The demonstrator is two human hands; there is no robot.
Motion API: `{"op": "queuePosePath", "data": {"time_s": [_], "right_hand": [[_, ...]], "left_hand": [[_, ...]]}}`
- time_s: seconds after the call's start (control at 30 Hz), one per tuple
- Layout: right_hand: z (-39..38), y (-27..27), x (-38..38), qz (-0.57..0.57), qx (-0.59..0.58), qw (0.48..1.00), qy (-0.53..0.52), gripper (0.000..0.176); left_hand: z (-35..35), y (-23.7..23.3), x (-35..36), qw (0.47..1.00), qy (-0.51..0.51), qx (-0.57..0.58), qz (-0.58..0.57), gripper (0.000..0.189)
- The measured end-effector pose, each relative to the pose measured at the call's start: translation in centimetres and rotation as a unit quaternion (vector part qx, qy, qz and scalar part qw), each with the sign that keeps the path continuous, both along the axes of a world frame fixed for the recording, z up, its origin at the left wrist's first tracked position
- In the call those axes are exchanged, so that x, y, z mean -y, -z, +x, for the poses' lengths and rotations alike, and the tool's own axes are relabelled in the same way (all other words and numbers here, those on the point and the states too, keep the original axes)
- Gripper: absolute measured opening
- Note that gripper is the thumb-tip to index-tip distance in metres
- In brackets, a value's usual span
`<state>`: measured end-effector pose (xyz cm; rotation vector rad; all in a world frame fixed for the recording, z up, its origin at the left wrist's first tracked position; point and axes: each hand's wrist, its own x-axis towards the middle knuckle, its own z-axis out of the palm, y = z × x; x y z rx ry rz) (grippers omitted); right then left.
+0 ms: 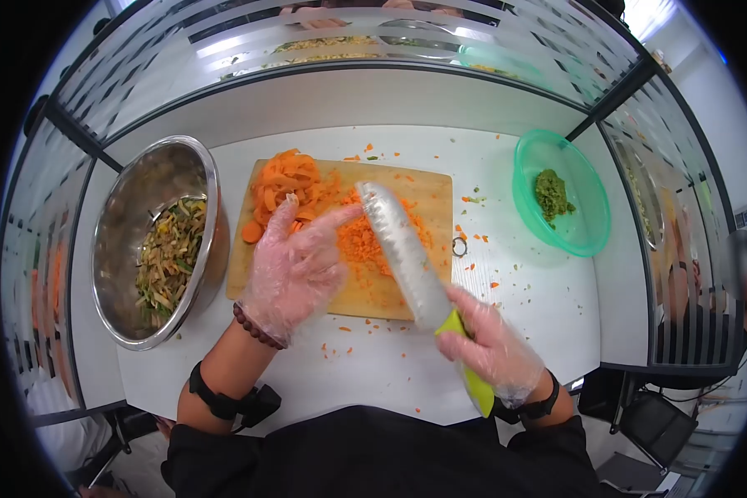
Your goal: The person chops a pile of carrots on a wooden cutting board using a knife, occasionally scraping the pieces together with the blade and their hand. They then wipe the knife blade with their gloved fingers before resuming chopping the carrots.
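Note:
My right hand (494,344), in a clear plastic glove, is wrapped round the green handle of a knife (402,257). Its broad blade is tilted up to the left over the cutting board (436,224), with wet bits stuck on the metal. My left hand (295,266), also gloved, has thumb and index finger stretched out, the index fingertip right at the blade near its tip. Under the blade lies a heap of finely chopped carrot (361,241). Carrot slices (286,187) are piled at the board's upper left, partly behind my left hand.
At left stands a steel bowl (216,241) of shredded vegetables (174,257). A green plastic bowl (589,236) at right holds a chopped green mass (552,195). A small dark ring (460,246) lies beside the board among scattered carrot bits. Partition panels (340,100) enclose the table.

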<state>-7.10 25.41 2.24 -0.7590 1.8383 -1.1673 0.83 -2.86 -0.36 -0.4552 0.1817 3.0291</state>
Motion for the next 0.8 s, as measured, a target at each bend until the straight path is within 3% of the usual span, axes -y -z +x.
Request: {"op": "queuePosePath", "data": {"time_s": [0.07, 0.17, 0.23, 0.3, 0.33, 0.37, 0.43, 0.53, 0.57, 0.67, 0.8], "right_hand": [[0.4, -0.5, 0.2, -0.028, 0.06, 0.997, -0.027, 0.062], [-0.2, -1.2, 0.1, 0.014, 0.024, 1.0, -0.001, 0.061], [-0.4, -0.8, -0.2, -0.027, 0.088, 0.992, 0.085, 0.061], [-1.0, 0.0, -0.4, -0.051, 0.1, 0.98, 0.162, 0.063], [-1.5, -0.4, -0.5, -0.064, 0.111, 0.975, 0.181, 0.063], [-1.9, -1.1, -0.5, -0.075, 0.126, 0.969, 0.2, 0.063], [-2.4, -1.0, -0.8, -0.093, 0.128, 0.957, 0.243, 0.064], [-3.0, -1.2, -0.7, -0.079, 0.112, 0.953, 0.269, 0.063], [-3.1, -0.9, -0.5, -0.093, 0.11, 0.954, 0.262, 0.061], [-3.4, 0.3, 0.1, -0.114, 0.097, 0.957, 0.25, 0.057], [-3.5, 1.8, 0.6, -0.101, 0.114, 0.965, 0.211, 0.056]], "left_hand": [[0.2, -0.3, -0.1, 1.0, -0.005, -0.002, -0.001, 0.071], [0.8, -0.6, 0.1, 0.999, 0.01, -0.04, 0.003, 0.069], [1.7, -1.1, 0.6, 0.998, 0.022, -0.063, -0.007, 0.068], [3.8, -1.6, 1.2, 0.967, 0.019, -0.016, -0.253, 0.064], [5.0, -1.9, 1.3, 0.929, 0.016, 0.01, -0.369, 0.062], [6.3, -2.6, 1.2, 0.853, 0.029, 0.048, -0.519, 0.057], [8.2, -3.7, 1.0, 0.625, 0.049, 0.107, -0.772, 0.049], [11.7, -2.1, 0.4, 0.379, 0.038, 0.091, -0.92, 0.048], [12.6, -1.8, -0.1, 0.446, 0.064, 0.135, -0.883, 0.049], [13.5, 0.7, 0.1, 0.271, 0.033, 0.142, -0.951, 0.057], [12.6, 2.8, -0.3, 0.27, -0.022, 0.163, -0.949, 0.068]]}}
